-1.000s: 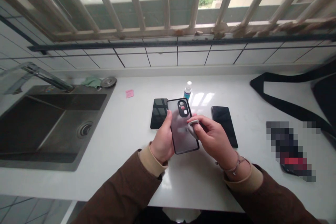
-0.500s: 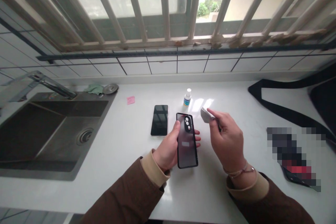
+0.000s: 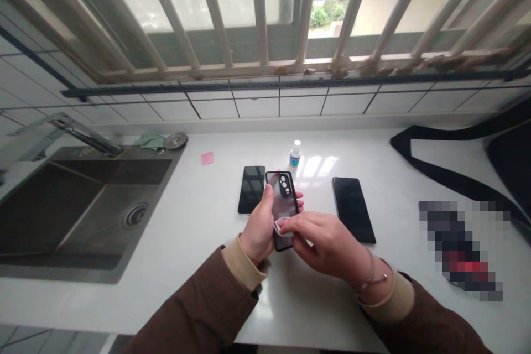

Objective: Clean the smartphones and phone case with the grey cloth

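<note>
In the head view, the wiping looks to be under way and not yet finished. The left hand point(image 3: 258, 227) grips the case point(image 3: 284, 206) from its left side, thumb on the near face and fingertips showing past the right edge. The case is held tilted over the counter point(image 3: 186, 227), between the two phones and just this side of the bottle point(image 3: 295, 156). The right hand point(image 3: 326, 240) pinches a small cloth point(image 3: 285, 232) against the lower part of the case; the middle and upper parts, with the camera cutouts, are uncovered. How much of that face is already clean cannot be told, nor can the far face be seen.

The case sits on neither phone, as far as shows. The left phone point(image 3: 250, 193) lies flat just beyond the left hand, and the right phone point(image 3: 354, 210) lies flat beyond the right wrist; neither is held. The bottle stands upright with its white cap on, touched by no hand. Whether any of its liquid is on the cloth does not show. A pink note point(image 3: 207, 159) lies near the sink point(image 3: 87, 193), well apart from the hands.
</note>
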`<state>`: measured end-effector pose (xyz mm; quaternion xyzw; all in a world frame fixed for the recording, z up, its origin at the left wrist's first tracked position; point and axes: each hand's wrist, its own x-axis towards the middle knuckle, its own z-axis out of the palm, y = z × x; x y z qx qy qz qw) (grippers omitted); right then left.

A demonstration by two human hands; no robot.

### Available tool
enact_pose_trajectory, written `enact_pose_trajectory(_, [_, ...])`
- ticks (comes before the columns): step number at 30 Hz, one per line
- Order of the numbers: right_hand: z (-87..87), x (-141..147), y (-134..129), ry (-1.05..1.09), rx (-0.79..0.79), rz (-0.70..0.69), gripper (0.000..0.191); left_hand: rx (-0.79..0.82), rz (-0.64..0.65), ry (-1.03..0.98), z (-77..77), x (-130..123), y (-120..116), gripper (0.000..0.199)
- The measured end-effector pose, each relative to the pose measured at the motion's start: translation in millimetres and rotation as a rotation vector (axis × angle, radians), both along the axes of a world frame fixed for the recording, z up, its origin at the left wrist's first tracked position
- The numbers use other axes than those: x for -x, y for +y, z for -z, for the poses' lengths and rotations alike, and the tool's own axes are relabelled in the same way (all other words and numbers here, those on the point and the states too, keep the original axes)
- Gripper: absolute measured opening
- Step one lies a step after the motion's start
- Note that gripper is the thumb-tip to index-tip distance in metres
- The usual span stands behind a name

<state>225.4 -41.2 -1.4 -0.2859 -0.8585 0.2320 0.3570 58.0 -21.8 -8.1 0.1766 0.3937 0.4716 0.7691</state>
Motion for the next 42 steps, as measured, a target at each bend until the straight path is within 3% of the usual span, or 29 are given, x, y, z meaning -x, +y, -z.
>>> enact_pose_trajectory(4, [-4.2, 3.4, -5.9, 0.024, 0.098, -0.108, 0.027, 0.008, -0.044, 0.004, -4.1, 0.5, 0.3, 0.067])
enact_pose_trajectory(6, [-5.5, 3.8, -6.6, 0.082, 0.152, -0.085, 0.025, 0.02, -0.019, -0.012, -5.9, -0.1, 0.1, 0.069])
enact_pose_trajectory(8, [-6.4, 1.6, -5.7, 0.151, 0.205, 0.042, 0.023, 0.031, 0.023, -0.034, -6.8, -0.9, 0.0, 0.072])
enact_pose_trajectory(13, [-5.6, -11.6, 4.3, 0.292, 0.195, 0.604, 0.025, 0.017, 0.016, -0.056, -3.0, -3.5, -1.8, 0.052])
enact_pose_trajectory(15, [-3.4, -14.4, 9.2, 0.225, 0.117, 0.667, 0.029, -0.005, 0.015, -0.052, -0.4, -4.7, -3.0, 0.049])
enact_pose_trajectory(21, [8.8, -6.2, 15.2, -0.026, -0.018, 0.29, 0.037, -0.126, -0.086, -0.173, -1.1, -9.4, -2.5, 0.044])
enact_pose_trajectory(25, [8.0, -3.1, 14.1, -0.078, -0.052, 0.232, 0.033, -0.143, -0.124, -0.155, -2.1, -7.8, -0.6, 0.055])
enact_pose_trajectory(29, [1.9, -2.1, 9.9, -0.118, -0.038, 0.17, 0.024, -0.119, -0.261, -0.031, -1.1, -2.2, 1.9, 0.062])
enact_pose_trajectory(33, [0.4, -0.3, 5.2, -0.152, 0.023, 0.108, 0.02, -0.14, -0.385, 0.04, -0.9, 0.4, 4.6, 0.06])
enact_pose_trajectory(42, [-13.9, 1.7, -1.6, 0.008, 0.377, -0.001, 0.023, -0.13, -0.367, 0.059, 0.7, -6.7, -0.4, 0.064])
